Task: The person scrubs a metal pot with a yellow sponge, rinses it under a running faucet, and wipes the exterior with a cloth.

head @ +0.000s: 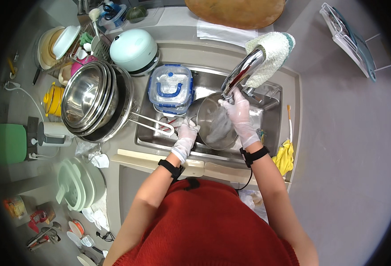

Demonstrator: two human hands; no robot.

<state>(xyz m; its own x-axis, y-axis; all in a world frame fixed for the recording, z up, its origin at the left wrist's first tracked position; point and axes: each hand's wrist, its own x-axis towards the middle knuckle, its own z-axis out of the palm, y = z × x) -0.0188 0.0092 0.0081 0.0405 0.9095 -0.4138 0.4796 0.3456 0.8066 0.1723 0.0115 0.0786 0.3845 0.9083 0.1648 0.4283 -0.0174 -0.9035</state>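
Both hands wear thin translucent gloves over the steel sink. My left hand grips the left rim or handle side of a round metal pot; its exact hold is partly hidden. Whitish water or foam shows inside the pot. My right hand is at the mouth of the chrome faucet, above the pot's right side, fingers around the spout tip. A towel is draped over the faucet. Clear lidded food containers with blue clips stand stacked in the sink, left of the pot.
Nested steel bowls sit on a pan at left, its wire handle reaching over the sink. Behind are a mint-green appliance and a wooden board. A yellow cloth and a brush lie on the right edge.
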